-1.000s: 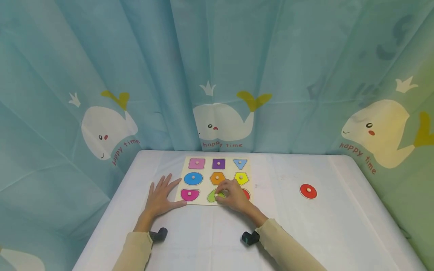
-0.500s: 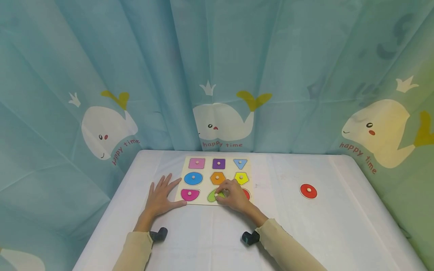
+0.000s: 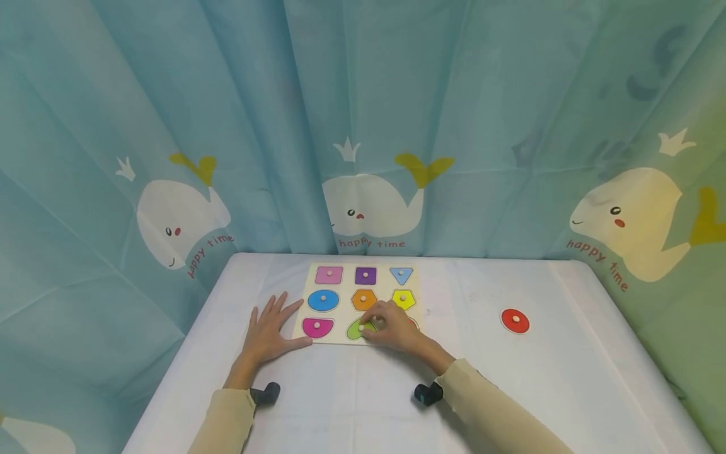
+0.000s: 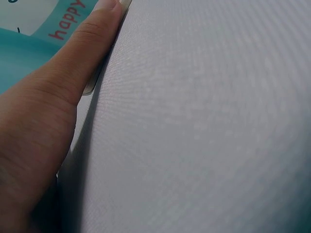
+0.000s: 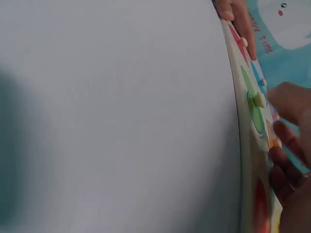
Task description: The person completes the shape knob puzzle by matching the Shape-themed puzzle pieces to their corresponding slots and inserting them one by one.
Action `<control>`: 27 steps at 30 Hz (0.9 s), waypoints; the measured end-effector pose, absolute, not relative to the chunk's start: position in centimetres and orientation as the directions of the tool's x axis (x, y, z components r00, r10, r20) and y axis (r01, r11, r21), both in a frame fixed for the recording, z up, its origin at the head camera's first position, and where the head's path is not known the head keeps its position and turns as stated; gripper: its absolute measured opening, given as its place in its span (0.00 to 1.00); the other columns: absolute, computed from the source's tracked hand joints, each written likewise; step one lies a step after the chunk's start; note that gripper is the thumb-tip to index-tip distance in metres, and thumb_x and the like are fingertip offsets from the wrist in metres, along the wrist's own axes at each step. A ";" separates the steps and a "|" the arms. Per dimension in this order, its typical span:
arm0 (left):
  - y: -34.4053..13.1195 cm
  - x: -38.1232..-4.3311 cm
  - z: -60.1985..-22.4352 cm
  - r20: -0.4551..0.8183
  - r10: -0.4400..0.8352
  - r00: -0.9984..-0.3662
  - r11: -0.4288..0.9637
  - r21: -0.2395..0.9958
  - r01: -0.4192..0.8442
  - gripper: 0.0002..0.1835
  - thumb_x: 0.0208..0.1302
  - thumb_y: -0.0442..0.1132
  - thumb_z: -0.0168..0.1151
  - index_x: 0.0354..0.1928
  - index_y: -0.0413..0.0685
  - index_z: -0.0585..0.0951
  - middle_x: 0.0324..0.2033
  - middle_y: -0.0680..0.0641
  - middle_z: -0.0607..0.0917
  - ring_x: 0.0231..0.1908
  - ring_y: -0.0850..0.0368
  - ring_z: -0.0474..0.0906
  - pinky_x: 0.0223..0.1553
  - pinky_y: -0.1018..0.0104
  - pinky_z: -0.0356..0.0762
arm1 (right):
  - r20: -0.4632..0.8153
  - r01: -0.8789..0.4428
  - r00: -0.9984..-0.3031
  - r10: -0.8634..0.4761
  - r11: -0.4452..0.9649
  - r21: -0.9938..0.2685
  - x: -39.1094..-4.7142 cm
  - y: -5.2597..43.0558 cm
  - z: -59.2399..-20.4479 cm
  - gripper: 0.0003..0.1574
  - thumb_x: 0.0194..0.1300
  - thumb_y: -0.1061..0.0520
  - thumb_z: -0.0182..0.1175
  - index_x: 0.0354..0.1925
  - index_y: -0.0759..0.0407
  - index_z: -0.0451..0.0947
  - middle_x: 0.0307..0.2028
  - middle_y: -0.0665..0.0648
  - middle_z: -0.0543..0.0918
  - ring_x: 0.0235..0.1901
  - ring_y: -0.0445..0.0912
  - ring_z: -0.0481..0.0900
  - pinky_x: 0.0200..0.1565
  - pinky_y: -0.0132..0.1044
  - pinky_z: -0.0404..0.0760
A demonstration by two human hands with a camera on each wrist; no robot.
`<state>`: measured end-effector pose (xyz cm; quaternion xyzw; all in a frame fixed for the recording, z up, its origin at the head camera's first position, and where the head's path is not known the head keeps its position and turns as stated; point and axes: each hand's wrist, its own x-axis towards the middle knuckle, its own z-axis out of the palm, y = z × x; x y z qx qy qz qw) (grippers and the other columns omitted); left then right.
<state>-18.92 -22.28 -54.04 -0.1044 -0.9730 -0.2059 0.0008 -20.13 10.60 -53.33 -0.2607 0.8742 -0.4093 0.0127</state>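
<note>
A cream peg puzzle board [image 3: 340, 315] lies at the table's far middle, bearing several coloured knobbed shapes. My left hand [image 3: 266, 334] rests with fingers spread at the board's left edge, the thumb [image 4: 87, 43] along its near corner. Over the board's near side, my right hand [image 3: 394, 328] hovers by the green puzzle piece [image 3: 353, 330], which sits in its slot. In the right wrist view the thumb and fingers stand parted, just off the wooden knob [image 5: 260, 100]. A red spot [image 5: 261, 208] on the board is mostly covered by this hand in the head view.
A loose red round piece [image 3: 515, 321] with a knob lies on the white tablecloth [image 3: 544, 378], right of the board. Behind the table hangs a blue-green curtain [image 3: 272, 126] with whale prints. Dark wrist cameras [image 3: 428, 394] stick out inward from both sleeves.
The right wrist and sleeve have shifted slightly right, and the fingers have loosened from the green piece's knob. My left hand and the pieces stay put.
</note>
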 end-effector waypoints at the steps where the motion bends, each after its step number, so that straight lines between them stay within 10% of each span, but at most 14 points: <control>1: -22.3 -18.9 -54.0 0.040 0.201 -0.979 0.894 0.400 0.200 0.53 0.48 0.70 0.72 0.76 0.58 0.69 0.79 0.37 0.57 0.78 0.32 0.45 0.71 0.24 0.33 | 0.204 -0.459 -0.857 -0.473 0.522 -0.719 -20.1 10.8 -53.1 0.09 0.62 0.56 0.74 0.42 0.52 0.87 0.40 0.47 0.84 0.42 0.44 0.77 0.46 0.38 0.79; 9: -22.3 -19.0 -54.0 0.045 0.199 -0.979 0.898 0.392 0.201 0.53 0.48 0.70 0.73 0.76 0.58 0.69 0.79 0.37 0.57 0.78 0.32 0.45 0.71 0.24 0.34 | 0.295 -0.562 -0.805 -0.515 0.504 -0.655 -20.2 13.4 -51.5 0.20 0.62 0.61 0.73 0.52 0.62 0.83 0.40 0.53 0.85 0.35 0.45 0.80 0.37 0.32 0.84; 27: -22.2 -18.9 -54.2 0.045 0.206 -0.977 0.890 0.405 0.207 0.53 0.49 0.70 0.73 0.76 0.57 0.69 0.79 0.38 0.57 0.78 0.32 0.44 0.71 0.24 0.34 | 0.227 -0.383 -0.923 -0.311 0.672 -0.634 -19.1 23.5 -49.8 0.27 0.61 0.57 0.75 0.58 0.58 0.81 0.39 0.51 0.85 0.37 0.44 0.79 0.37 0.35 0.82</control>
